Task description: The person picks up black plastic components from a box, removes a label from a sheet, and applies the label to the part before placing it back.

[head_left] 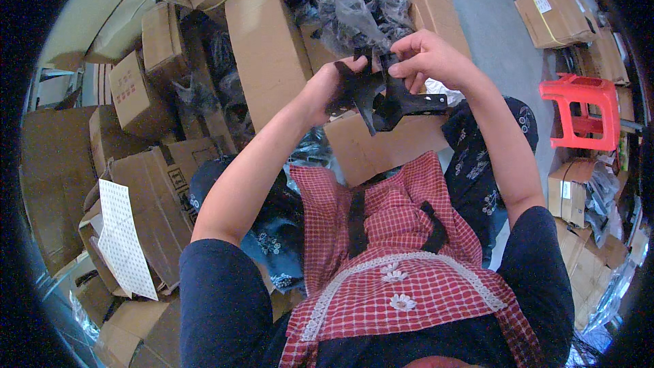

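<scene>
A black, angular bracket-like part (388, 105) with holes in one flat end is held up in front of me, above my lap. My left hand (328, 88) grips its left side, with the fingers partly hidden behind it. At its upper edge, my right hand (432, 63) pinches the part between thumb and fingers. Just beyond my hands stands an open cardboard box (262, 48). Inside it lie several dark pieces in clear plastic bags (347, 10). One flap of cardboard (385, 146) sits below the part, near my knees.
Stacked cardboard boxes (146, 95) crowd the left side, some with bagged dark parts. A white dotted sheet (126, 238) leans against a carton there. To the right are a red plastic stool (579, 105), a strapped carton (555, 15) and more boxes along the grey floor (490, 20).
</scene>
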Tool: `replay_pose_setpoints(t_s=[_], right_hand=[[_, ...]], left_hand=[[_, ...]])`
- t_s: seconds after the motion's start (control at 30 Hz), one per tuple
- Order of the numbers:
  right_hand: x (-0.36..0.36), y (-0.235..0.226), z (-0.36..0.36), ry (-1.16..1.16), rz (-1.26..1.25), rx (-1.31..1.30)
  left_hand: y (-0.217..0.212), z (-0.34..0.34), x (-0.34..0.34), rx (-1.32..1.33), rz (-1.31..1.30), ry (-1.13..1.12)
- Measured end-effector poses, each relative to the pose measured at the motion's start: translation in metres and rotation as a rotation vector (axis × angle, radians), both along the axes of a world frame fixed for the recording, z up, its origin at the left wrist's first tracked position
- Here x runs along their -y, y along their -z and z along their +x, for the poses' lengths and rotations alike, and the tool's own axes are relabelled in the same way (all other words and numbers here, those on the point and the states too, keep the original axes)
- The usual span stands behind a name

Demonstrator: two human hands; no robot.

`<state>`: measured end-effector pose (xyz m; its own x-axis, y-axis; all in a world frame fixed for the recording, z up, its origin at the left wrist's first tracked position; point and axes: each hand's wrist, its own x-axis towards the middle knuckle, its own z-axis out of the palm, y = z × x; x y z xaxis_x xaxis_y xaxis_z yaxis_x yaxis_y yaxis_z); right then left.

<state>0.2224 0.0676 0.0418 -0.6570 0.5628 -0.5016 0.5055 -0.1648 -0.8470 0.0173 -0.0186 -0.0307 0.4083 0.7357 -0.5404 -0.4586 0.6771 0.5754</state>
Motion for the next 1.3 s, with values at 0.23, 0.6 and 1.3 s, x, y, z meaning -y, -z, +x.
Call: replay_pose_setpoints(t_s=[0.23, 0.6, 1.3], right_hand=[[0.001, 0.009, -0.004, 0.027, -0.093, 0.080], [0.009, 0.030, -0.001, -0.064, -0.254, 0.065], [0.024, -0.013, 0.006, -0.090, -0.178, -0.033]], left_hand=[[-0.008, -0.005, 0.007, -0.057, 0.010, 0.021], [-0.019, -0.021, 0.019, -0.182, 0.084, -0.051], [0.003, -0.024, 0.017, -0.101, 0.129, -0.277]])
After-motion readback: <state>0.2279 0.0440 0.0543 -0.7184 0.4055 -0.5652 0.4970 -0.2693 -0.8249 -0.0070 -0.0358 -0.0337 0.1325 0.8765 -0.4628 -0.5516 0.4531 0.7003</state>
